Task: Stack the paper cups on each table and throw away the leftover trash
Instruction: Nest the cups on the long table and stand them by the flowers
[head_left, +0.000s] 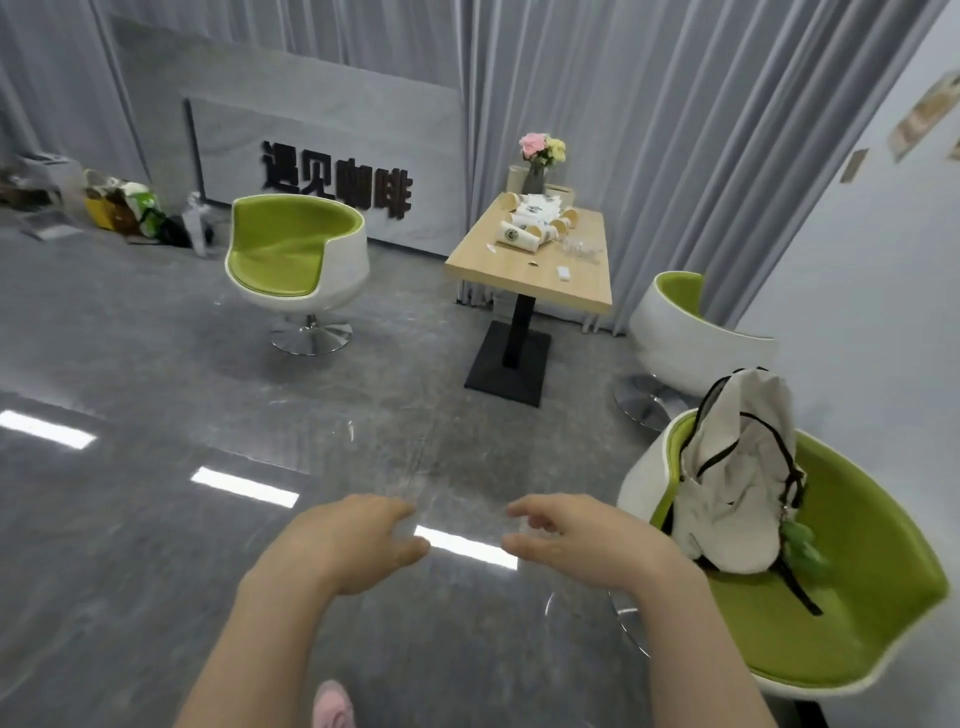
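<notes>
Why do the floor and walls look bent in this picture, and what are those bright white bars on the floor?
In the head view, the wide-angle lens bows straight lines, so the curtains lean and the floor curves. The white bars are glare from ceiling lights on the glossy floor. The left hand and right hand look slightly smeared, and the paper cups on the table are soft and hard to count.

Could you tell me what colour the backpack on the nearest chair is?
The backpack is off-white with black trim, seen in the head view.

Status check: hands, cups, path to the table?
Left hand and right hand open, empty. Cups lie unstacked on table. Bare floor ahead.
</notes>
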